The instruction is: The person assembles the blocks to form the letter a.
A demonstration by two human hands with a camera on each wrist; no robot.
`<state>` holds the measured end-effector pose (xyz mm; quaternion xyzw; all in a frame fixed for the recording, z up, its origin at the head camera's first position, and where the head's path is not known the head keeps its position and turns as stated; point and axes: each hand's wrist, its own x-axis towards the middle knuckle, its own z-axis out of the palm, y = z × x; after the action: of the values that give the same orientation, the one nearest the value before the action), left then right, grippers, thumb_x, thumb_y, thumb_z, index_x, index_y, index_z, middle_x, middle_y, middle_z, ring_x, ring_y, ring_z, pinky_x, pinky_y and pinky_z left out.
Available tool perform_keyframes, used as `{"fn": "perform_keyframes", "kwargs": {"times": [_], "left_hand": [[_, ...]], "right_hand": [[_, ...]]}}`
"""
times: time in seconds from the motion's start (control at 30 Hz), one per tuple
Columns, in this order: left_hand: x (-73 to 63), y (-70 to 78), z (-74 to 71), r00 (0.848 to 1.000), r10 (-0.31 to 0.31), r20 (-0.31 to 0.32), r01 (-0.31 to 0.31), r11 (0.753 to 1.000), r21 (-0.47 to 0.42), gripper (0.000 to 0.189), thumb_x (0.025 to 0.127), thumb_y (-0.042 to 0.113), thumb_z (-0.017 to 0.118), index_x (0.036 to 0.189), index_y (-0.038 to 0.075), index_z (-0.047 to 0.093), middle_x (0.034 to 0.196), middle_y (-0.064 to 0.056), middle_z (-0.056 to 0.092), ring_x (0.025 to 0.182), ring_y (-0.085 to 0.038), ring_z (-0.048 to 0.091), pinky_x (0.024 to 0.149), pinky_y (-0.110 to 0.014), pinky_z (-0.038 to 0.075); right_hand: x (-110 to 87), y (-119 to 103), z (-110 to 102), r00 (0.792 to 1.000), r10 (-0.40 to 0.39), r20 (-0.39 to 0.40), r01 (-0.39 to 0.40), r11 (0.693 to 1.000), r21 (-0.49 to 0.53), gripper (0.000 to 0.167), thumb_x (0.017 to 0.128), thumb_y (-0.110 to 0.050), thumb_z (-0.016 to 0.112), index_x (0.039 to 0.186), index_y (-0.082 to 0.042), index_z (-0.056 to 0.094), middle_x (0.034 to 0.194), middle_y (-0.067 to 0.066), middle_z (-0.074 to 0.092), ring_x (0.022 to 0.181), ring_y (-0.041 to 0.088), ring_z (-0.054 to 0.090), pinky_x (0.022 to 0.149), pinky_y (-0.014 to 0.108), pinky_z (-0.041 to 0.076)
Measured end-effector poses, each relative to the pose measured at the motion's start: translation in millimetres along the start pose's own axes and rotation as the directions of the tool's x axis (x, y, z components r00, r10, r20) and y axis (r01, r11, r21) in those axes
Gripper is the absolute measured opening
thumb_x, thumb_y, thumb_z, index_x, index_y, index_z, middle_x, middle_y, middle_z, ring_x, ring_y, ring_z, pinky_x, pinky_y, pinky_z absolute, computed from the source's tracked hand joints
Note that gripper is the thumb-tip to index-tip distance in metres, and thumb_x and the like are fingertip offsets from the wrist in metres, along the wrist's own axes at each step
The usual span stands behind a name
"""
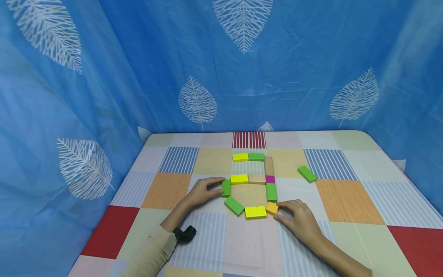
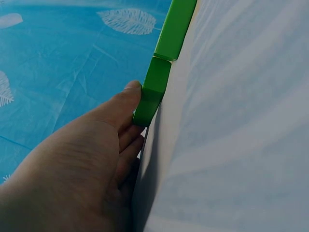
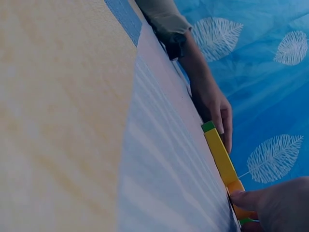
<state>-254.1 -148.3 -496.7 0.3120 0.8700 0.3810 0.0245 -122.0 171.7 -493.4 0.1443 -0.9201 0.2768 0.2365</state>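
Note:
Flat coloured blocks lie in a figure on the patchwork cloth. At its left side my left hand (image 1: 204,190) holds an upright-set green block (image 1: 226,188) by thumb and fingertips; the left wrist view shows the thumb (image 2: 131,94) against its end. A slanted green block (image 1: 234,206) comes below, then a yellow block (image 1: 255,212). My right hand (image 1: 301,221) pinches a small orange block (image 1: 272,208) at the lower right corner, beside that yellow one. Above the orange block stand a green block (image 1: 271,192), a purple block (image 1: 270,179) and a plain wooden block (image 1: 268,166).
Across the figure's middle run a yellow block (image 1: 239,179) and a wooden block (image 1: 257,179). Its top row has a yellow block (image 1: 240,157) and a green block (image 1: 256,157). A loose green block (image 1: 307,174) lies to the right. Blue leaf-print curtains (image 1: 277,88) surround the table.

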Motion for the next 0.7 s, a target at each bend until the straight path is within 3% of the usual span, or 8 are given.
{"fn": "perform_keyframes", "kwargs": {"times": [0.7], "left_hand": [[0.5, 0.4, 0.6, 1.000, -0.010, -0.001, 0.010, 1.000, -0.007, 0.047, 0.086, 0.036, 0.065, 0.128, 0.016, 0.057, 0.128, 0.001, 0.055, 0.121, -0.015, 0.047, 0.101, -0.032, 0.037]], "right_hand": [[1.0, 4.3, 5.6, 1.000, -0.020, -0.015, 0.019, 0.999, -0.030, 0.037, 0.065, -0.022, 0.083, 0.098, -0.010, 0.070, 0.090, -0.004, 0.067, 0.084, 0.012, 0.055, 0.074, 0.034, 0.045]]}}
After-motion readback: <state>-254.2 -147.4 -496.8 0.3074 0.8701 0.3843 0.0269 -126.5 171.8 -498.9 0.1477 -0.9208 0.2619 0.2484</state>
